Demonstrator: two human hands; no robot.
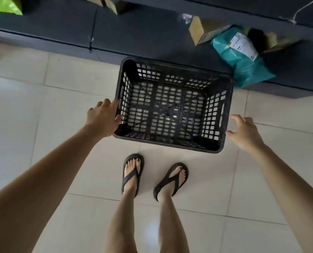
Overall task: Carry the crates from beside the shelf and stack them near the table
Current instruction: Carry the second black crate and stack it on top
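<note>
View: head camera, looking straight down; the only view.
Crate (170,110): black, slotted, empty and upright. It appears to sit on the pale floor (42,106), though I cannot tell whether it is fully down or just off the tiles. Its far wall is just beside the dark ledge (60,30).
Left hand (102,117): your fingers curl against the crate's left wall near the handle slot and your thumb hooks over the rim. This reads as a grasp on that side.
Right hand (245,132): released, fingers spread. It is just beside the right wall and apart from it, level with that side's handle slot.
Stance: your feet, in flip-flops (132,172), are planted near the crate's near wall, and both arms reach down.
On ledge: a teal parcel (243,59) and cardboard (199,31) to the crate's far right, and a green bag (4,4) at far left.
Progress: one crate is in view, with no stack and no second crate. I cannot tell whether the ledge belongs to the shelf or the table, so this could be either the pick-up spot or the drop spot.
Judged step: a one-sided hold, with the right side not yet taken.
Left to do: most of the task, as far as this view shows. No stacked crates can be confirmed here.
</note>
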